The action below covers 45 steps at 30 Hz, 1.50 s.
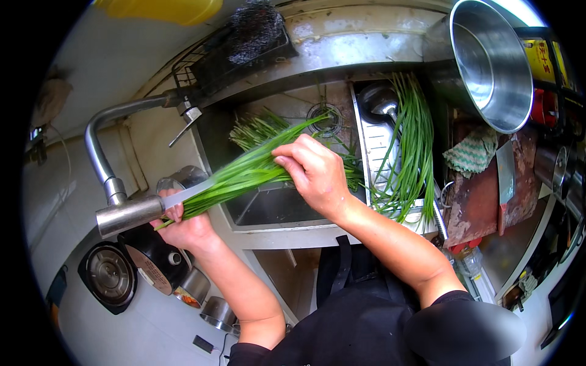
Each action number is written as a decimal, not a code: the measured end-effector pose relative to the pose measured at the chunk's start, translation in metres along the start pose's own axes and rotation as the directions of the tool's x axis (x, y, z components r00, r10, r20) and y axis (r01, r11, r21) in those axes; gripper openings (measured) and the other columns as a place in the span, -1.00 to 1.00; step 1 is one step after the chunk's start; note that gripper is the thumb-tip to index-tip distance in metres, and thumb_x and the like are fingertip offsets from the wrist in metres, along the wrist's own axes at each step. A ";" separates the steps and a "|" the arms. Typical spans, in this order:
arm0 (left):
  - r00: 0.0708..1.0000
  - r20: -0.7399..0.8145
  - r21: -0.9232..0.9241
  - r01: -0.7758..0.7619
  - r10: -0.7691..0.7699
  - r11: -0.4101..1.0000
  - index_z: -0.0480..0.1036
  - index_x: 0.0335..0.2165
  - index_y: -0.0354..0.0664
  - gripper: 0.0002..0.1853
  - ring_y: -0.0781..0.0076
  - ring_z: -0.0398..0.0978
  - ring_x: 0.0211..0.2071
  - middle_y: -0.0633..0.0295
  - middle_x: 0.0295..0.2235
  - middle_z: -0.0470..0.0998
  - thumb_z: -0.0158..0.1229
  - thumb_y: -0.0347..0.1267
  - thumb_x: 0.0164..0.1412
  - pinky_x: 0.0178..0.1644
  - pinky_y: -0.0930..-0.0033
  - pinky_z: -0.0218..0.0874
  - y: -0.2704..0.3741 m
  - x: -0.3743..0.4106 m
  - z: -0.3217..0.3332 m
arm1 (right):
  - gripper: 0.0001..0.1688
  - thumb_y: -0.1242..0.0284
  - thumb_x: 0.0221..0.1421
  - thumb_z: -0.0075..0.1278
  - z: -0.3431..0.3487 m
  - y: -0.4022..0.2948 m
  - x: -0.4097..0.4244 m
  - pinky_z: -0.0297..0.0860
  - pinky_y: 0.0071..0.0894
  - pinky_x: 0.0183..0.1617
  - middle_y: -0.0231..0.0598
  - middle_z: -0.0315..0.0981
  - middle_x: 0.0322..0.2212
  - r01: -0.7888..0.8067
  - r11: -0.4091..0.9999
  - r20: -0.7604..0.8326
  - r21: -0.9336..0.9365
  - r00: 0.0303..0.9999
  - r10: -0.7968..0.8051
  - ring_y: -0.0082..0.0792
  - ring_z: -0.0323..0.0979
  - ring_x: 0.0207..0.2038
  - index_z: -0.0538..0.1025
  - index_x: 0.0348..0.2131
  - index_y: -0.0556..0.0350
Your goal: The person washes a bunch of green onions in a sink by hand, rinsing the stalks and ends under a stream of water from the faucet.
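Observation:
My left hand point(187, 228) grips one end of a bunch of long green leaves point(229, 183), perhaps garlic chives, just below the metal faucet point(132, 215). Water streams from the faucet onto the bunch. Over the sink, my right hand point(309, 167) touches the bunch near its middle with thumb and fingers bent; whether they pinch any leaves I cannot tell. Cut or shorter green stalks point(261, 130) lie in the metal sink point(256, 217) beneath, close to the drain point(325, 116). More long leaves point(414, 151) are draped across a metal tray on the right.
A metal ladle point(384, 105) lies beside the draped leaves. To the right, a cleaver point(506, 169) and a striped cloth point(471, 153) rest on a worn board point(474, 201). A large steel pot point(490, 68) stands at the back right. The faucet's lever point(185, 126) juts over the sink's left corner.

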<state>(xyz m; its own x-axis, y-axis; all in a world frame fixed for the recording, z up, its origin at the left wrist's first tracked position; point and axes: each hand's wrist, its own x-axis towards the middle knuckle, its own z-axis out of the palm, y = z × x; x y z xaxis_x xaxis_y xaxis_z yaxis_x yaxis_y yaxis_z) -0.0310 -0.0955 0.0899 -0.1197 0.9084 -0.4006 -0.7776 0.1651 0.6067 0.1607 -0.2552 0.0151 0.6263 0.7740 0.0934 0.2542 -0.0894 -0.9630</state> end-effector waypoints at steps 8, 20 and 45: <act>0.989 0.124 -0.067 0.090 -0.082 0.994 0.11 -0.61 -0.06 -0.61 0.53 0.06 -0.68 0.34 -0.68 0.10 -0.05 -0.16 0.27 -0.60 0.51 -0.02 0.004 0.007 -0.011 | -0.84 0.56 -0.02 0.24 0.004 0.005 0.004 0.40 -0.29 -0.37 -0.21 0.45 -0.45 0.035 0.999 0.047 -0.034 0.998 -0.034 -0.17 0.49 -0.42 0.55 -0.37 0.10; 0.873 0.430 0.055 0.230 -0.231 0.972 0.17 -0.58 -0.05 -0.67 0.61 0.07 -0.70 0.39 -0.71 0.09 -0.05 -0.27 0.33 -0.62 0.55 -0.01 -0.029 -0.005 -0.001 | -0.63 0.26 0.03 0.17 0.019 -0.024 0.017 0.32 -0.08 0.03 -0.19 0.56 -0.24 0.314 0.949 0.119 0.002 0.943 -0.312 -0.10 0.48 -0.14 0.57 -0.22 0.12; 0.931 0.324 0.133 0.132 -0.170 0.982 0.30 0.05 -0.29 0.16 0.17 0.37 0.02 0.11 -0.10 0.43 -0.02 0.55 -0.14 0.32 -0.04 0.10 -0.056 -0.011 -0.050 | -0.84 0.40 0.01 -0.01 0.075 -0.015 0.010 0.41 -0.14 -0.32 -0.17 0.43 -0.46 0.269 0.948 0.270 -0.168 0.938 -0.218 -0.12 0.44 -0.36 0.45 -0.40 0.10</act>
<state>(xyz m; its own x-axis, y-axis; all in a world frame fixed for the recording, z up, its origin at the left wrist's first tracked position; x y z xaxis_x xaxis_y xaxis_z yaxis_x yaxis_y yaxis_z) -0.0171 -0.1342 0.0260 0.2207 0.9420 -0.2529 -0.6974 0.3337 0.6343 0.1080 -0.1991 0.0113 0.3333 0.9145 0.2295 0.5330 0.0181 -0.8459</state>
